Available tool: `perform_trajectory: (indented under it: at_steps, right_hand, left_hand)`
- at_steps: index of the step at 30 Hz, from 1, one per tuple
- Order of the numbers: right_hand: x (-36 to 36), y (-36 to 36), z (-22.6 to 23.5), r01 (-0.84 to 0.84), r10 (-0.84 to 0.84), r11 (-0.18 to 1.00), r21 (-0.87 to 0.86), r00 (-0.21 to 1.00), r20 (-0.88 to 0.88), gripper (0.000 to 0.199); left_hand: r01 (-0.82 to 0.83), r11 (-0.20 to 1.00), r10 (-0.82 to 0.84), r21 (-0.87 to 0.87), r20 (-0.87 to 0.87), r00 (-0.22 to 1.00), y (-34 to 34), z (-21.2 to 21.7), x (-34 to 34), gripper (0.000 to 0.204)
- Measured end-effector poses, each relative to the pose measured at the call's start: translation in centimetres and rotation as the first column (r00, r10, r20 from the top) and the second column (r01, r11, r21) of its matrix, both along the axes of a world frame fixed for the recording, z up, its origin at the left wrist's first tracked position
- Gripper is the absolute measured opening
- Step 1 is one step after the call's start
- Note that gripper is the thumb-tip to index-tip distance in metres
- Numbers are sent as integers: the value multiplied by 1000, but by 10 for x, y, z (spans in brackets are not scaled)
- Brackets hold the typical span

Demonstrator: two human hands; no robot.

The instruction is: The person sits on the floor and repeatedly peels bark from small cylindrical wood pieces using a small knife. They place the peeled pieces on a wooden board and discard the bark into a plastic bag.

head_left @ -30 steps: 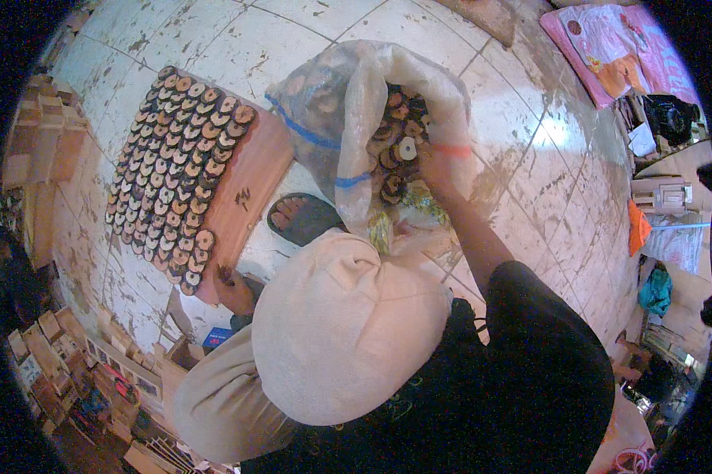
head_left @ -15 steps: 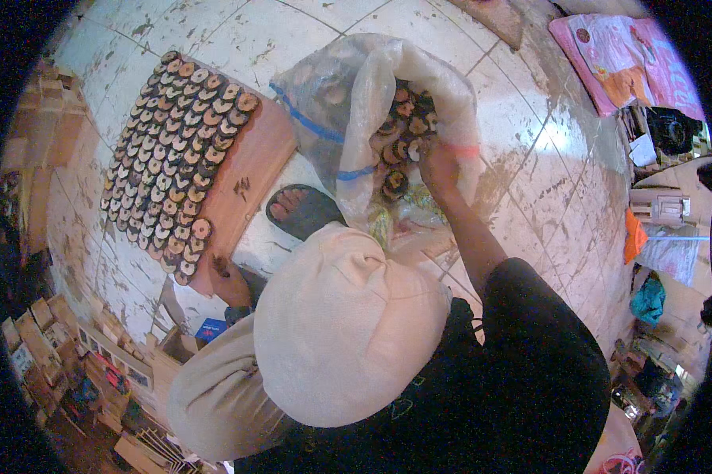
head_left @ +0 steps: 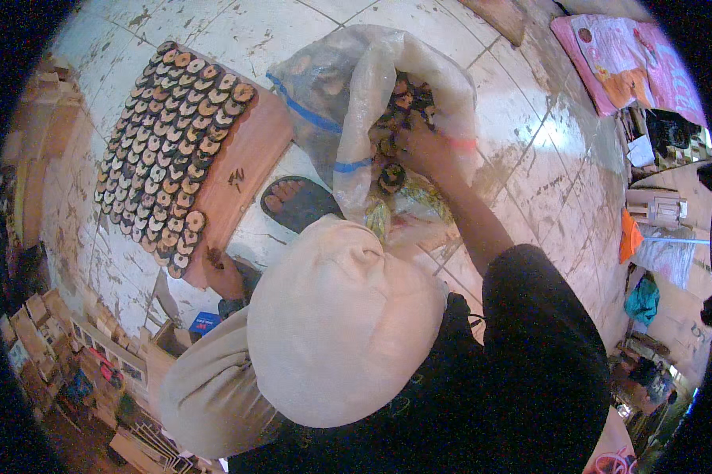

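My right hand (head_left: 423, 146) reaches into the mouth of a translucent plastic sack (head_left: 312, 67) with blue and red stripes. Its bent fingers touch round discs (head_left: 403, 99) inside; whatever lies under the fingertips is hidden. My left hand (head_left: 226, 278) rests at the near end of a reddish-brown board (head_left: 249, 154), its fingers too unclear to read. Overlapping rows of tan discs (head_left: 158, 146) with dark edges and centre holes cover much of that board. A few small dark pieces (head_left: 236, 180) lie on its bare strip.
Between board and sack stands a foot in a dark sandal (head_left: 297, 204). Rounded beige cloth (head_left: 344, 316) blocks the lower middle. Pale floor tiles (head_left: 522, 158) carry scattered scraps. Pink packaging (head_left: 609, 59) lies far right, wooden blocks (head_left: 36, 332) at lower left.
My right hand has moved left and farther in among the discs in the sack. My left hand stays by the board's near end. The view has shifted slightly.
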State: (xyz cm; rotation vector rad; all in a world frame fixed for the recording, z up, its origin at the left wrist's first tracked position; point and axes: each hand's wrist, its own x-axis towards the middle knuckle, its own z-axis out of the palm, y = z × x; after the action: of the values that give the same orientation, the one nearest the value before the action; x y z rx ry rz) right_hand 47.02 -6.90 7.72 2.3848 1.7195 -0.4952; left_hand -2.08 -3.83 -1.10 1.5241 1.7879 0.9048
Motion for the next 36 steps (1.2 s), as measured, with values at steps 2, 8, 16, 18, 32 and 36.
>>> perform_trajectory:
  at_steps: [2,8,16,18,32,36]
  right_hand:
    - [-2,8,-5,-87,87,996,30,996,-26,42]
    - [4,3,-22,-104,125,959,264,990,-65,45]
    - [-34,-56,-49,8,32,990,143,961,-276,58]
    - [-31,-60,-55,160,-55,951,266,931,-361,56]
    - [25,-74,-45,597,-400,790,-142,326,-856,38]
    - [15,-70,-41,538,-461,833,-133,540,-704,44]
  left_hand:
    - [-19,1000,18,-13,-18,1000,1,-2,-2,48]
    - [-5,999,5,40,-6,1000,1,2,-1,49]
    - [-27,997,25,-76,-30,999,0,2,-2,48]
    - [6,998,1,-67,100,995,2,-2,-10,48]
    - [-22,1000,20,-15,-69,997,-3,6,0,48]
    - [-15,1000,14,-10,-120,993,2,4,0,48]
